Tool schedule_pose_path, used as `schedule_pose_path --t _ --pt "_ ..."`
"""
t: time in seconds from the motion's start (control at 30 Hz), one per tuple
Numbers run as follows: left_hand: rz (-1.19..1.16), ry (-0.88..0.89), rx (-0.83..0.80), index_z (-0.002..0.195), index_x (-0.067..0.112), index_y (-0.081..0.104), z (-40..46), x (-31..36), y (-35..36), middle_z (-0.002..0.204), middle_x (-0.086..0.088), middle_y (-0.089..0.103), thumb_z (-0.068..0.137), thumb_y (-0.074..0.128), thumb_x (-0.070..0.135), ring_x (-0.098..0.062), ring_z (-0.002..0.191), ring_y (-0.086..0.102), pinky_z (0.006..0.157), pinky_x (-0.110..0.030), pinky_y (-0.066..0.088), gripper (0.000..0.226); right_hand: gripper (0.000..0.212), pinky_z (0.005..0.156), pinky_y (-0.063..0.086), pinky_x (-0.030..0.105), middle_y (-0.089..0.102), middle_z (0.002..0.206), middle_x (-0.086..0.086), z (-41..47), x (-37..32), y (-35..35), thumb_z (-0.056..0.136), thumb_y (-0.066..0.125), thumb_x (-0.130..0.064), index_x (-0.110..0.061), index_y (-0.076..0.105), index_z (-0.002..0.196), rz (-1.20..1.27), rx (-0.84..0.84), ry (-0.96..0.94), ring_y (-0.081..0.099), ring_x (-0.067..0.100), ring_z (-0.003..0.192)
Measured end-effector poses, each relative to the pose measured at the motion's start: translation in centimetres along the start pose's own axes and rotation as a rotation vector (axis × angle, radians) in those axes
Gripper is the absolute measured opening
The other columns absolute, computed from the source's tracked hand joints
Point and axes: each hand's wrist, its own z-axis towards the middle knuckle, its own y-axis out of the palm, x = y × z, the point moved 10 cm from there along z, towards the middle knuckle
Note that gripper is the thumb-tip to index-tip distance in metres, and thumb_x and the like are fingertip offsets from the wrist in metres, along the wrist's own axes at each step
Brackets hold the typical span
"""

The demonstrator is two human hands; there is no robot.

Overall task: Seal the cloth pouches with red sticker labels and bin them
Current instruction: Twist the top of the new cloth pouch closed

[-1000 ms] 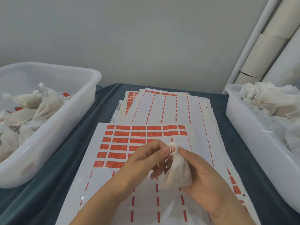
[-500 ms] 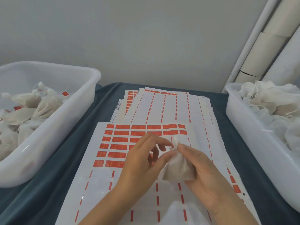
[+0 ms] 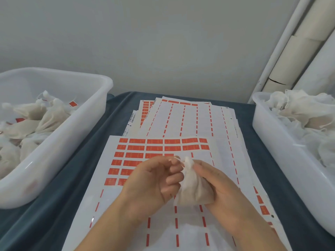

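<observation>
head view: the cloth pouch (image 3: 193, 189) hangs just above the top sticker sheet (image 3: 112, 160), near its middle. the right hand (image 3: 223, 187) wraps its fingers round the pouch's body from the right, thumb at the neck. the left hand (image 3: 154, 182), fingers curled, pinches the drawstring (thin, white) at the pouch's gathered top

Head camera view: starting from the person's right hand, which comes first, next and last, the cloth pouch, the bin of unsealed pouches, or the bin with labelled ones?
From the right hand:
1. Cloth pouch, held in that hand, centre.
2. Bin of unsealed pouches, on the right edge of the table.
3. Bin with labelled pouches, far across on the left.
</observation>
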Motion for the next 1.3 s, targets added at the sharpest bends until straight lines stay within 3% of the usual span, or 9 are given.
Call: schedule_pose_path --t 0.3,0.53,0.63,0.73,0.83,0.93,1.07,1.17,1.3 --pt "-0.206 0.236 0.095 0.067 0.005 0.064 -1.3 3.6 -1.1 0.065 -0.003 0.047 0.071 0.06 0.009 -0.01 0.048 0.041 0.04 -0.017 0.036 0.007 0.028 0.071 0.051 0.018 0.07 0.092 -0.011 0.6 1.4 0.2 0.067 0.065 -0.032 -0.034 0.072 0.093 -0.097 -0.009 0.049 0.065 0.006 0.086" --pt "0.192 0.366 0.137 0.071 0.017 0.07 -0.9 4.6 -1.0 0.088 -0.007 0.072 0.083 0.053 0.028 -0.023 0.083 0.07 0.075 -0.034 0.053 0.024 0.025 0.069 0.051 0.017 0.067 0.094 -0.017 0.7 0.6 -1.2 0.069 0.06 -0.047 -0.043 0.068 0.092 -0.323 0.078 -0.003 0.063 0.005 0.09" --pt "0.314 0.507 0.26 0.074 0.012 0.058 -2.1 6.3 -1.2 0.058 -0.003 0.056 0.084 0.049 0.031 -0.011 0.046 0.049 0.053 -0.02 0.049 0.023 0.029 0.077 0.046 0.015 0.057 0.105 -0.031 0.4 -2.4 -5.0 0.07 0.053 -0.06 -0.049 0.057 0.097 -0.66 0.402 -0.177 0.055 -0.005 0.093" --pt "0.618 0.663 0.524 0.087 0.025 0.05 -3.6 8.0 -1.8 0.053 0.008 0.053 0.076 0.047 0.05 -0.005 0.041 0.043 0.041 -0.01 0.037 0.027 0.034 0.1 0.04 0.038 0.045 0.134 -0.017 -0.2 -3.9 -8.2 0.082 0.053 -0.051 -0.049 0.042 0.114 -0.853 0.636 -0.196 0.046 0.009 0.119" --pt "0.824 0.756 0.602 0.095 0.039 0.047 -4.2 8.5 -1.2 0.062 0.019 0.059 0.063 0.048 0.059 0.005 0.051 0.053 0.041 -0.007 0.039 0.038 0.048 0.103 0.038 0.041 0.04 0.141 -0.014 0.3 -2.7 -9.1 0.086 0.053 -0.048 -0.044 0.033 0.129 -0.9 0.601 -0.093 0.043 0.016 0.127" --pt "1.083 0.799 0.612 0.09 0.043 0.051 -4.0 8.0 -0.3 0.068 0.017 0.058 0.065 0.05 0.056 0.003 0.062 0.055 0.045 -0.006 0.043 0.029 0.047 0.099 0.041 0.039 0.044 0.135 -0.017 0.5 -2.8 -8.7 0.084 0.058 -0.046 -0.046 0.034 0.125 -0.841 0.576 -0.121 0.047 0.013 0.121" --pt "1.351 0.776 0.542 0.084 0.051 0.05 -2.8 6.4 0.4 0.071 0.026 0.057 0.072 0.054 0.045 0.005 0.07 0.055 0.05 -0.004 0.043 0.015 0.044 0.071 0.047 0.029 0.051 0.103 -0.026 0.3 -3.2 -9.7 0.081 0.065 -0.04 -0.046 0.041 0.118 -0.488 0.58 -0.116 0.054 0.002 0.088" --pt "1.471 0.76 0.513 0.085 0.06 0.044 -2.3 5.7 0.8 0.059 0.023 0.054 0.075 0.057 0.041 0.012 0.074 0.053 0.054 0.0 0.041 0.025 0.045 0.08 0.054 0.044 0.065 0.104 -0.013 0.5 -2.1 -9.9 0.078 0.07 -0.033 -0.036 0.051 0.119 -0.256 0.492 -0.034 0.066 0.018 0.092" --pt "1.581 0.747 0.514 0.095 0.063 0.041 -1.9 5.5 1.2 0.064 0.027 0.05 0.076 0.052 0.045 0.013 0.076 0.052 0.056 0.003 0.039 0.028 0.029 0.08 0.056 0.049 0.073 0.097 -0.007 1.0 -2.2 -9.1 0.079 0.07 -0.032 -0.033 0.061 0.106 -0.272 0.422 -0.032 0.071 0.022 0.084"
